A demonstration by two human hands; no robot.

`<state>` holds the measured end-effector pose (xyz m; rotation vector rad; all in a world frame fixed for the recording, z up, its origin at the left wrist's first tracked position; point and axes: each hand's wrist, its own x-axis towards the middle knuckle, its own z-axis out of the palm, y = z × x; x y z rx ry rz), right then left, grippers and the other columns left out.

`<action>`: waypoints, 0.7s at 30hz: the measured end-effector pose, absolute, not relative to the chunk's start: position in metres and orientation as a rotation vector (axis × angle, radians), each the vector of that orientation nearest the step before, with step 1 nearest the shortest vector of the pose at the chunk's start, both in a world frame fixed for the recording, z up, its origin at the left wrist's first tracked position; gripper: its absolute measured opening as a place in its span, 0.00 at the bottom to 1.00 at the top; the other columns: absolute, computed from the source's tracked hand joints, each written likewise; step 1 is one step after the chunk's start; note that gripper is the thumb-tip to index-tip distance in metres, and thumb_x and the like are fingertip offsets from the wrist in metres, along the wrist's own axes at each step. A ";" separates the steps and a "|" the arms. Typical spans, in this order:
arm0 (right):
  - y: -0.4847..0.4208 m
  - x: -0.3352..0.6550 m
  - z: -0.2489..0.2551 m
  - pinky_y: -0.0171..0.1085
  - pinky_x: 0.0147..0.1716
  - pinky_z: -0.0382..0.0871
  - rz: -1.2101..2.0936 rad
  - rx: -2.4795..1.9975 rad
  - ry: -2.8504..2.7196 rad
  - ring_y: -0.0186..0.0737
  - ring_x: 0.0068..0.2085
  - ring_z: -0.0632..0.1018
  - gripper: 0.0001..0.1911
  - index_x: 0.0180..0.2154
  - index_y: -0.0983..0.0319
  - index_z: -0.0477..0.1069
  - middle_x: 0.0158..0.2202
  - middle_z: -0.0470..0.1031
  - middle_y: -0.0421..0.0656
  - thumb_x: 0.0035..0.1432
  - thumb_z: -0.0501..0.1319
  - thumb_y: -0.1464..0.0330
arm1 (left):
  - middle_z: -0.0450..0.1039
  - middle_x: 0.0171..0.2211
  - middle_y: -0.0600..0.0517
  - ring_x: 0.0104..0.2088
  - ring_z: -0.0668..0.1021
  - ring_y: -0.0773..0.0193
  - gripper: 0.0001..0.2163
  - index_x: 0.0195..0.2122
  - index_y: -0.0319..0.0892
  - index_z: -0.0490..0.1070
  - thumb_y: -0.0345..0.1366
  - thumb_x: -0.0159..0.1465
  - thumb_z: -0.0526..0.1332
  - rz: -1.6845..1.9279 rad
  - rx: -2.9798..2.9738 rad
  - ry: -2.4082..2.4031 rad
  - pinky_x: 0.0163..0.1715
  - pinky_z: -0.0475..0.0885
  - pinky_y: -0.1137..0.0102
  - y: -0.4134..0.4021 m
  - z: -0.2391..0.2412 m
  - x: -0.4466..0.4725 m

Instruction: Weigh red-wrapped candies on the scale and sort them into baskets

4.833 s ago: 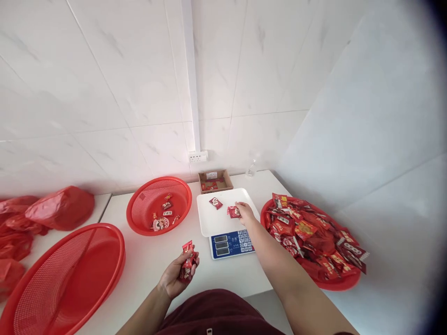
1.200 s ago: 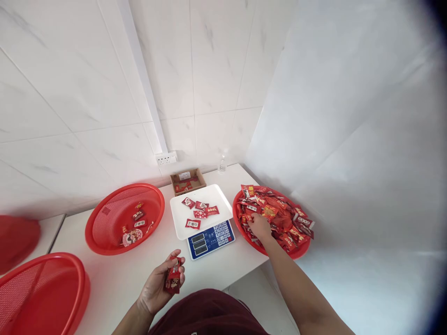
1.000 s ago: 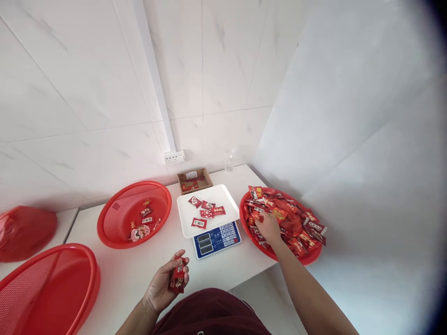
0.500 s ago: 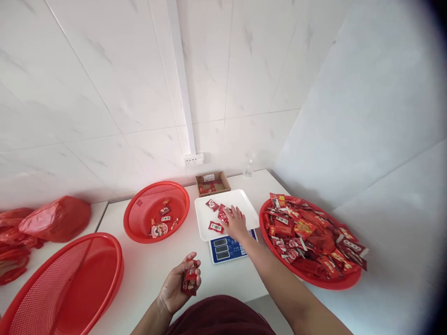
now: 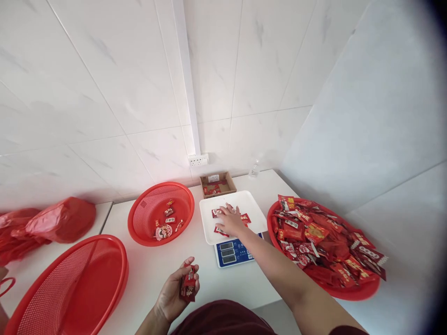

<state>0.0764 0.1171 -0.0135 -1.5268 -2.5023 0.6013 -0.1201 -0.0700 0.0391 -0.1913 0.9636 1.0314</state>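
Note:
My right hand [image 5: 231,220] lies palm down, fingers spread, over several red candy packets [image 5: 245,217] on the white tray [image 5: 249,200] of a blue-faced scale [image 5: 232,251]. My left hand [image 5: 177,290] is held low near my body, fingers curled round a few red candy packets [image 5: 187,284]. A big red basket [image 5: 363,291] heaped with red candy packets [image 5: 323,239] stands right of the scale.
A smaller red basket [image 5: 139,214] left of the scale holds a few packets. A large red basket [image 5: 66,284] sits at the near left, red plastic bags [image 5: 59,218] behind it. A small cardboard box [image 5: 218,184] and a clear bottle [image 5: 254,168] stand by the tiled wall.
My right hand left the heaped basket on the right and came over the scale's tray, now lying on the packets there. My left hand kept holding its packets.

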 end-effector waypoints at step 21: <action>-0.035 0.103 0.026 0.39 0.40 0.68 2.240 -0.866 -0.195 0.41 0.43 0.75 0.26 0.42 0.58 0.69 0.40 0.76 0.44 0.53 0.51 0.47 | 0.52 0.63 0.47 0.64 0.48 0.52 0.27 0.61 0.42 0.53 0.34 0.60 0.55 0.592 1.852 1.171 0.61 0.32 0.50 -0.039 0.040 -0.003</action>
